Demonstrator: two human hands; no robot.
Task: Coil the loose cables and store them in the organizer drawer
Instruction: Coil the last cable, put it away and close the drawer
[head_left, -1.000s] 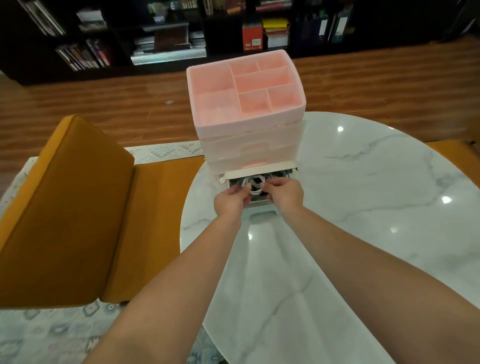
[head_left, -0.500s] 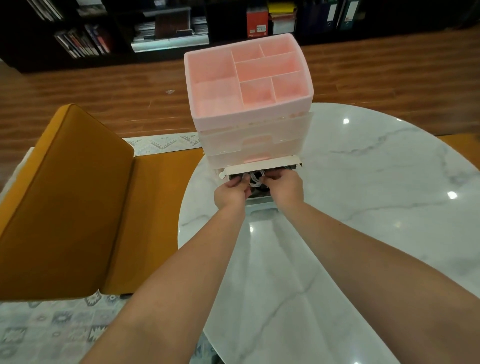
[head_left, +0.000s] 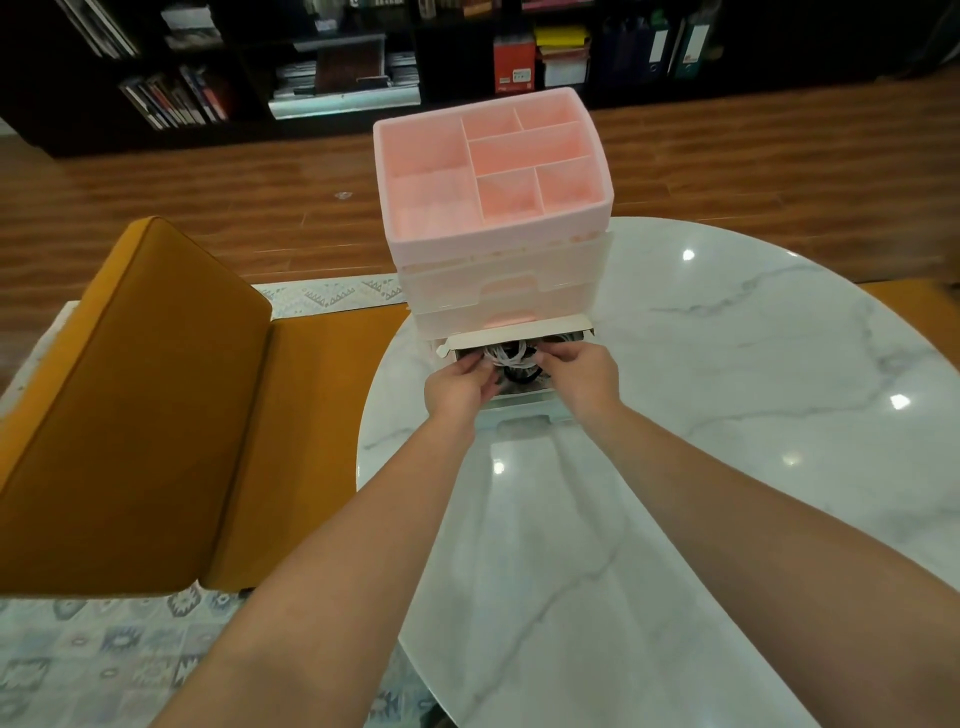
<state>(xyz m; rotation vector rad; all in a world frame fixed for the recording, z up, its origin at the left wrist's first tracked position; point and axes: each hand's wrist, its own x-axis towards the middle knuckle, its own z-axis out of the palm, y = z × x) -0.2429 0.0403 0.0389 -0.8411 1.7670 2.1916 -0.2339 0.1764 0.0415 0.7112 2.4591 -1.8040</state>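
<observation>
At the far left a mustard chair (head_left: 130, 405) stands on a patterned rug (head_left: 93, 670), its seat reaching up to the edge of the marble table (head_left: 727, 415). Behind them runs a wooden floor, and past that a dark bookshelf (head_left: 322, 62) with books and boxes.

A pink organizer (head_left: 493, 171) stands on the table's far left part. Its top is an open tray split into compartments, with two pale drawers below it, both pushed in. The bottom drawer (head_left: 519, 405) is pulled out toward the person, and a cream flap lies across its back edge.

The left hand (head_left: 457, 387) reaches over the drawer's left side, fingers curled and pinching the white cable (head_left: 506, 356). The cable is a bundle of loops sitting inside the open drawer, between the two hands. Black cable (head_left: 519, 375) lies beneath it in the same drawer. The right hand (head_left: 582, 371) comes in from the other side, fingertips bent inward and gripping the right side of the white loops. Both forearms stretch across the table from the lower edge of the view.

To the right, the marble surface shows grey veins and several bright reflections of lamps.
</observation>
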